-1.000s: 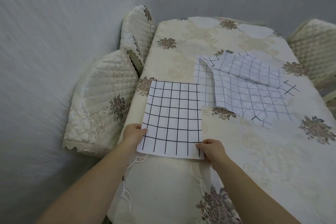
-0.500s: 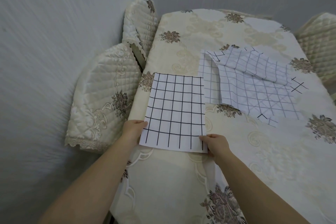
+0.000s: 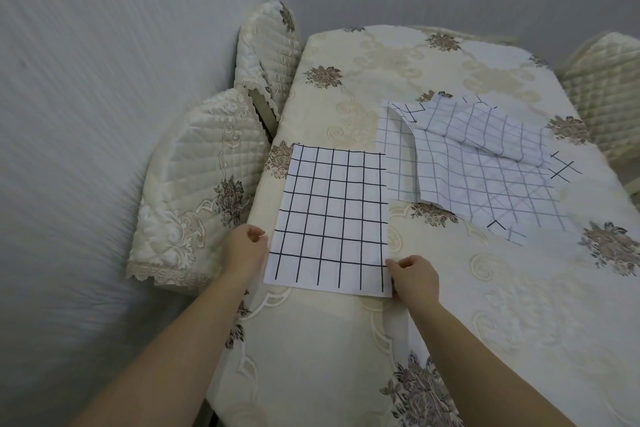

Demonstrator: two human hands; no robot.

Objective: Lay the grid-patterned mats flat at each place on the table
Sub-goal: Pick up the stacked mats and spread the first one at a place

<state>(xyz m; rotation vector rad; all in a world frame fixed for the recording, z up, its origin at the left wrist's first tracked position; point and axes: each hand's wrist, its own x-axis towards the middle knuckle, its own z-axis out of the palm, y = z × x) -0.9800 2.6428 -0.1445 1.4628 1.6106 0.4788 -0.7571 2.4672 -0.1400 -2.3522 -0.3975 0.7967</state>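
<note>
Biggest thing on my feed was the long table under a cream damask cloth w/ brown flower sprigs (image 3: 346,87). Quilted cream-covered chairs (image 3: 194,191) were tucked along its left edge, w/ another at the far right.

Past mid-table, toward the right edge, sat a loose pile of white grid-patterned mats (image 3: 485,180). It was approx three sheets as far as I could count, overlapping at odd angles, the top one folded over on itself. None of those were at a place yet.

At the near-left corner of the table lay one white rectangular mat w/ a bold black grid (image 3: 329,218). It was flat, print up, one long side running along the table's left edge. Its near short edge sat about where the cloth drops over the table end, and its far-right corner was just beside the pile's lowest sheet.

My view of the left hand (image 3: 244,250) showed it just beside that mat's left edge, near the near corner, fingers curled. I couldn't tell whether it gripped the edge or only touched it. The right hand (image 3: 414,279) was at the near-right corner, thumb on the edge & fingers curled, which I read as a pinch.

My estimate was early days. One place looked basically done, pending let-go & maybe a small squaring-up. The pile needed separating, unfolding & laying flat at the other chairs.
</note>
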